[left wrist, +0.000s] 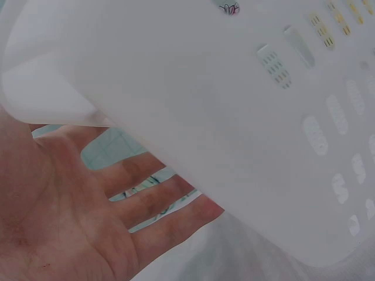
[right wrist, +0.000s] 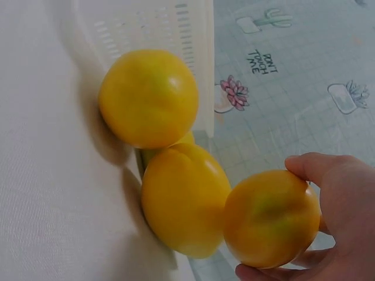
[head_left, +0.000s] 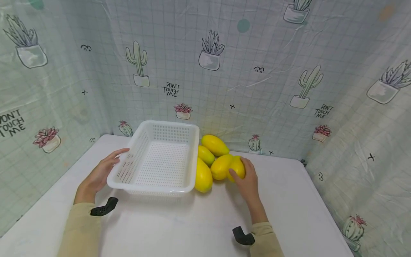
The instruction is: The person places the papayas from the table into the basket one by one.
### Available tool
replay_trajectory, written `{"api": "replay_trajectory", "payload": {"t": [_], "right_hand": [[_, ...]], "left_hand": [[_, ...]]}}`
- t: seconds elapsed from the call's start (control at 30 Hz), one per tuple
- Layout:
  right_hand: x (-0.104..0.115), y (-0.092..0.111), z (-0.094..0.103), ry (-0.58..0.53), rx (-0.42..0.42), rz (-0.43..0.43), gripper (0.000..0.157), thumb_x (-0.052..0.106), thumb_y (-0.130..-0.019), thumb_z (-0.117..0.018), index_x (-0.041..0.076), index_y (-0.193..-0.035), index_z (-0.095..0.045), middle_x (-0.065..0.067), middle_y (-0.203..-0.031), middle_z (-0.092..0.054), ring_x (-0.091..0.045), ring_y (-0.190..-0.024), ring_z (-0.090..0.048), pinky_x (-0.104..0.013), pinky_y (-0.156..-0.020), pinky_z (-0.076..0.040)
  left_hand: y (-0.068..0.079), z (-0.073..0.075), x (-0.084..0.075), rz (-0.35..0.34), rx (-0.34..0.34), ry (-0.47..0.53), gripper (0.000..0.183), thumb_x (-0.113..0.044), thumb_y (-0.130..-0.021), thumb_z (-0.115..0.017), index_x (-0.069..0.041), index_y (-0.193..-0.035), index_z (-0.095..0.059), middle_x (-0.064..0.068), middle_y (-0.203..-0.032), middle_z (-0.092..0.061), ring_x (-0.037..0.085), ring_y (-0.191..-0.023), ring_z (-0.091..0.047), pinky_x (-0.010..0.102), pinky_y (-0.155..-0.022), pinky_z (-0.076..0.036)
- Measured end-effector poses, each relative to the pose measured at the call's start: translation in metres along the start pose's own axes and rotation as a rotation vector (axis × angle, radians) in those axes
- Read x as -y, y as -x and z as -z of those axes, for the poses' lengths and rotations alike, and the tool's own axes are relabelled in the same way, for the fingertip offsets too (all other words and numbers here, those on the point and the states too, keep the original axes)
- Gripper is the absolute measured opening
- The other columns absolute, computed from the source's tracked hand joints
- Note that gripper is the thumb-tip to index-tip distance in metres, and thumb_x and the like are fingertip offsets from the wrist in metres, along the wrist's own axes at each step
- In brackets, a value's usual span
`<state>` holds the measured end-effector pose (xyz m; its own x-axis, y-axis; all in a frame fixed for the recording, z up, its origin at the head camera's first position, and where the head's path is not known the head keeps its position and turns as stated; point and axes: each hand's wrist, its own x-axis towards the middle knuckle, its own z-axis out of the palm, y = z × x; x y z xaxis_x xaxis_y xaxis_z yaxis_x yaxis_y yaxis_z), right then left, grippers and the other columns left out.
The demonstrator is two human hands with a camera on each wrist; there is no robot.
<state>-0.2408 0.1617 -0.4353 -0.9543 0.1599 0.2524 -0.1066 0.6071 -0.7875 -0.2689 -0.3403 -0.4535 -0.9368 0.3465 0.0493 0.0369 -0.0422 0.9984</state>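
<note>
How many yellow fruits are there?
5: a held fruit in the right hand, a middle fruit just left, a back fruit, then a front fruit and another fruit behind it beside the basket. More may be hidden.

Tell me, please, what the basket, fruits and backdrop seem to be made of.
Basket: likely moulded plastic, satiny, given its even slots and rounded rim.
Fruits: glossy yellow with bright highlights; real skin or plastic imitation, I cannot tell.
Backdrop: thin printed sheet, perhaps plastic or coated cloth, judging by its shiny creases.
</note>
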Motion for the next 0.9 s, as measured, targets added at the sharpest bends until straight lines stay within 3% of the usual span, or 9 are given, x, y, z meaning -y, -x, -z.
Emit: {"api": "replay_trajectory", "payload": {"t": [0.53,0.9], "right_hand": [[0.008,0.001,0.000,-0.021,0.004,0.027,0.063,0.039,-0.090,-0.066,0.019,-0.144,-0.041,-0.007,-0.152,-0.035,-0.030,-0.137,-0.037,-0.052,-0.114,-0.032],[0.012,0.002,-0.006,-0.018,0.033,0.035,0.064,0.041,-0.090,-0.065,0.021,-0.145,-0.039,-0.006,-0.153,-0.034,-0.029,-0.139,-0.036,-0.052,-0.114,-0.032]], "left_hand": [[0.000,-0.001,-0.002,0.000,0.010,0.035,0.049,-0.024,-0.106,-0.030,-0.020,-0.154,-0.022,-0.008,-0.134,-0.051,0.008,-0.106,-0.061,0.031,-0.081,-0.055],[0.000,-0.001,0.000,0.008,-0.034,-0.036,0.049,-0.028,-0.106,-0.031,-0.023,-0.154,-0.024,-0.007,-0.139,-0.046,0.008,-0.106,-0.060,0.031,-0.081,-0.055]]}}
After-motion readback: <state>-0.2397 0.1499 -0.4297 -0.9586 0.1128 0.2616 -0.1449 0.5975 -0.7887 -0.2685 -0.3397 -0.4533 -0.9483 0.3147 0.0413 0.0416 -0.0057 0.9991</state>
